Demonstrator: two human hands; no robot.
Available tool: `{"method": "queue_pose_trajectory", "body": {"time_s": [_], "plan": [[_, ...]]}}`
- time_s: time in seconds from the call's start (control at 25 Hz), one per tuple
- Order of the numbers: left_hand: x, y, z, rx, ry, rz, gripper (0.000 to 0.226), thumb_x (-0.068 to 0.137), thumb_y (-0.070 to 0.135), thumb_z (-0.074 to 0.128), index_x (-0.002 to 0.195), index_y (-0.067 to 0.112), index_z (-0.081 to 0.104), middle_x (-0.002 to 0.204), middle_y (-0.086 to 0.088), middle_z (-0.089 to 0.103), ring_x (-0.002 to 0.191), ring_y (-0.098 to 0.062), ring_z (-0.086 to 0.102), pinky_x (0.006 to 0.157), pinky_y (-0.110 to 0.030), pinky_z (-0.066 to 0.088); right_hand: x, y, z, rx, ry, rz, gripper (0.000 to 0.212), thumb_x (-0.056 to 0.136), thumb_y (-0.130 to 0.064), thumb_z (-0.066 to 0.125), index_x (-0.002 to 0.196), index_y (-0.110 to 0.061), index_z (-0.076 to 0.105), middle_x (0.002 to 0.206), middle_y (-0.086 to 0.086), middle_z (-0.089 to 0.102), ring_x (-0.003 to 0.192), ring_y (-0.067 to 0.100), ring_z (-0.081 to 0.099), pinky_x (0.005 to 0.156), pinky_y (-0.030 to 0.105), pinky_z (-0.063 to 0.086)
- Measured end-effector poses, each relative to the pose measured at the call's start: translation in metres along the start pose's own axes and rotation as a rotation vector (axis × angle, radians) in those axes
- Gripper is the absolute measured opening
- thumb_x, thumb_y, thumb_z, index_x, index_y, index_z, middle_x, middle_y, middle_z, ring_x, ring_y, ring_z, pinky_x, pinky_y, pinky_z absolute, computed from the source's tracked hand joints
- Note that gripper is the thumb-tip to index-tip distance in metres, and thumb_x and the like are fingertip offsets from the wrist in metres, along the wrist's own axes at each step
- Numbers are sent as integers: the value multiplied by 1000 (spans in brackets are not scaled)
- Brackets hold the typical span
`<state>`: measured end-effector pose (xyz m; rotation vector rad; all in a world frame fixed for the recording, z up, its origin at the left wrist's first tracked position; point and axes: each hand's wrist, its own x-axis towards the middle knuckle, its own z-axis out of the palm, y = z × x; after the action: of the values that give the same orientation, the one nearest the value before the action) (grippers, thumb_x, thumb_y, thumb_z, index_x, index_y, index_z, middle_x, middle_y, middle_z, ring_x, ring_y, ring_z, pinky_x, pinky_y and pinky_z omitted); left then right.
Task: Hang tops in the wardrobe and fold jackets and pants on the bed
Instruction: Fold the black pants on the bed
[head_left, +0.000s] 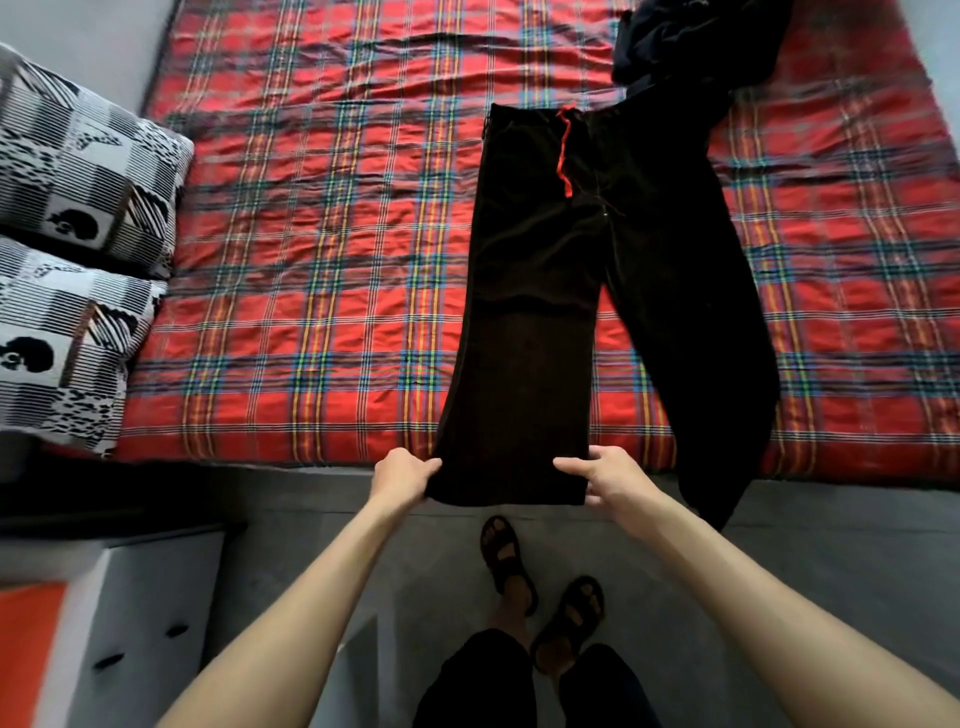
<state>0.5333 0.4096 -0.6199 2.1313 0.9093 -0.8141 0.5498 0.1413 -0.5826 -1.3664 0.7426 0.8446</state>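
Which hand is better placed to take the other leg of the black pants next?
Probably the right hand: it grips the hem corner nearest the free leg, which hangs over the bed edge. The left hand holds the far corner.

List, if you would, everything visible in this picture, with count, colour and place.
pants: one, black, spread on the bed, one leg's hem past its near edge
drawstring: one, red, at the pants' waist
clothing heap: one, black, bed's far right corner
bed: one, red plaid sheet, upper picture
pillows: two, black-and-white patterned, bed's left end
drawer unit: one, grey, lower left
sandals: two, dark, on the person's feet
left hand: one, grips the hem's left corner
right hand: one, grips the hem's right corner
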Motion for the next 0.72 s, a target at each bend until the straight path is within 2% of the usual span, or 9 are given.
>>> {"method": "queue_pose_trajectory", "body": {"time_s": [0.08, 0.16, 0.24, 0.36, 0.44, 0.52, 0.6, 0.68, 0.72], "plan": [[-8, 5, -9, -488, -113, -66, 33, 87, 32, 71, 91, -1, 73, 99, -18, 74, 92, -26, 70, 77, -35, 56, -1, 3, -4, -3, 58, 21, 11, 86, -4, 71, 84, -2, 61, 90, 12, 73, 89, 25, 69, 82, 37, 55], [-20, 9, -20, -723, -193, -79, 24, 92, 24, 67, 104, 3, 72, 104, -8, 74, 99, -18, 68, 75, -28, 53, -2, 8, -7, 12, 73, 76, 12, 84, -7, 74, 90, -1, 66, 98, 14, 73, 91, 24, 68, 75, 32, 54], [-28, 11, -28, -701, -227, -29, 22, 94, 24, 65, 101, 5, 73, 101, -4, 75, 99, -15, 68, 77, -26, 51, -1, 15, -7, 63, 75, 135, 19, 84, -10, 75, 99, 0, 68, 103, 12, 72, 95, 23, 69, 69, 30, 56], [-40, 19, -30, -523, -112, 89, 24, 93, 25, 66, 78, 7, 70, 84, -5, 72, 86, -20, 67, 69, -29, 52, -1, 23, -6, 76, 70, 140, 30, 86, -12, 74, 110, 3, 65, 114, 17, 69, 105, 27, 66, 67, 35, 59], [-38, 22, -34, -458, 28, 222, 26, 90, 30, 69, 72, 13, 63, 77, -4, 66, 81, -23, 65, 67, -34, 51, -11, 21, -6, 91, 81, 40, 38, 87, -9, 72, 121, 1, 58, 117, 16, 66, 107, 27, 65, 67, 36, 59], [-37, 20, -39, -502, 121, 361, 19, 88, 34, 72, 80, 22, 59, 78, -5, 63, 77, -21, 62, 69, -35, 48, -21, 23, -11, 8, 182, -188, 48, 88, -8, 70, 130, -18, 49, 112, 7, 62, 102, 16, 62, 77, 35, 57], [-35, 11, -36, -513, 63, 368, 18, 88, 26, 71, 91, 33, 55, 86, -12, 65, 78, -23, 64, 68, -37, 49, -27, 27, -16, -260, 186, -321, 36, 90, -4, 63, 116, -28, 58, 99, -3, 61, 83, 9, 59, 70, 31, 55], [-43, 0, -27, -398, -100, 348, 23, 91, 12, 65, 89, 35, 59, 84, -13, 61, 75, -22, 59, 59, -33, 47, -29, 34, -21, -351, 97, -221, 24, 91, 1, 56, 90, -19, 69, 95, 6, 65, 67, 17, 60, 52, 30, 52], [-46, 0, -26, -381, -153, 357, 25, 92, 8, 62, 86, 32, 64, 81, -11, 60, 74, -20, 57, 58, -30, 46, -31, 33, -23, -304, 93, -185, 24, 92, 1, 55, 85, -14, 72, 96, 10, 67, 67, 19, 62, 50, 28, 51]]}}
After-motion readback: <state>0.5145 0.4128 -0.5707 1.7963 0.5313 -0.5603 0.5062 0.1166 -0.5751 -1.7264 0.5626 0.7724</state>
